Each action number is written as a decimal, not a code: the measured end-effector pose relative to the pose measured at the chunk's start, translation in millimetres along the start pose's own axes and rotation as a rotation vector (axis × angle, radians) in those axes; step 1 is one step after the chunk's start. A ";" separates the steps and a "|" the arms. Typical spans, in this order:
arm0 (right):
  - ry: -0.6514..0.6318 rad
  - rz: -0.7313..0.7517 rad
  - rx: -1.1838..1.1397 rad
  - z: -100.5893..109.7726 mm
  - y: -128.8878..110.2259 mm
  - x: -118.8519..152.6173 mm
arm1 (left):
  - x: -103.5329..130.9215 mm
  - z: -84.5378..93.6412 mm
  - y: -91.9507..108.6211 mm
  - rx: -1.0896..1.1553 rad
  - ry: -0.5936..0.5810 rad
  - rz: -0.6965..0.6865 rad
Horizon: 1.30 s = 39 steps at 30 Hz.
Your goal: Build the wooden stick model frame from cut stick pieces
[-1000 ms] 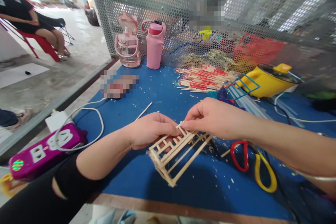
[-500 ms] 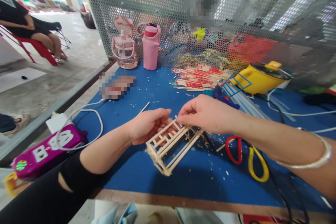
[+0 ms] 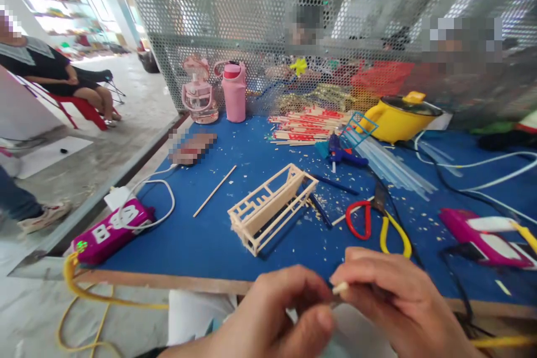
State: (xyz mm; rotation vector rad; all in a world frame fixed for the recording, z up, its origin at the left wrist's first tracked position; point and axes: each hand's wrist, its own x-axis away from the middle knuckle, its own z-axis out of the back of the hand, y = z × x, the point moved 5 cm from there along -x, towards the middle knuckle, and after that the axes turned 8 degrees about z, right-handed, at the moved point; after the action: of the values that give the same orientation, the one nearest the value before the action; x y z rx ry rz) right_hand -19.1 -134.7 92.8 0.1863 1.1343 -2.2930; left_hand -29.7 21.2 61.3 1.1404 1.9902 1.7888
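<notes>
Close to the table's front edge, my right hand (image 3: 394, 296) is closed in a pinch on a short piece of wooden stick (image 3: 340, 288), whose pale end shows between the fingers. My left hand (image 3: 285, 307) is right beside it, fingers curled in; what they hold, if anything, is hidden. Farther up the table rests a box-shaped frame of thin wooden sticks (image 3: 272, 207), lying on its long side and touched by neither hand. To its left lies a loose wooden stick (image 3: 215, 190). Pliers with one red and one yellow handle (image 3: 394, 235) lie beyond my right hand.
A blue glue gun (image 3: 346, 155), clear glue sticks (image 3: 394, 165), a pile of red-labelled sticks (image 3: 308, 126) and a yellow pot (image 3: 403, 120) stand or lie toward the back. Two pink bottles (image 3: 235, 92) stand by the perforated metal screen. A purple power strip (image 3: 113, 232) is at the left.
Both hands have left the stick frame and drawn back to the table's front edge. The frame now lies on the table, and a wood piece shows in my right hand. The view has shifted.
</notes>
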 end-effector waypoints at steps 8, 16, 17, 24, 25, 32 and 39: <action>0.201 -0.100 0.018 -16.4 22.4 31.1 | -48.7 -12.9 -21.4 0.210 -0.008 0.123; 0.105 -0.158 -0.029 -19.5 26.7 30.8 | -55.8 -8.7 -29.5 0.277 0.094 0.087; 0.077 -0.163 -0.030 -19.0 26.7 30.4 | -57.0 -7.3 -30.4 0.269 0.106 0.103; 0.186 -0.539 0.596 49.6 88.7 33.8 | -61.3 0.0 -32.4 0.350 0.164 0.207; 0.130 -0.628 0.719 57.7 102.4 32.8 | -63.0 -0.7 -32.3 0.345 0.145 0.193; -0.120 -0.855 0.877 68.5 137.4 17.2 | -77.3 -5.6 -31.7 0.369 0.039 0.123; 0.483 -0.858 0.337 86.9 105.4 74.0 | -75.6 3.7 -28.5 0.361 0.147 0.059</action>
State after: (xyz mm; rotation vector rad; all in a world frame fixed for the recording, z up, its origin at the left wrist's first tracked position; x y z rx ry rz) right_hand -12.2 -283.5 48.5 0.4755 1.1845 -3.3359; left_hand 12.2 -25.4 10.1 1.2052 2.4657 1.6231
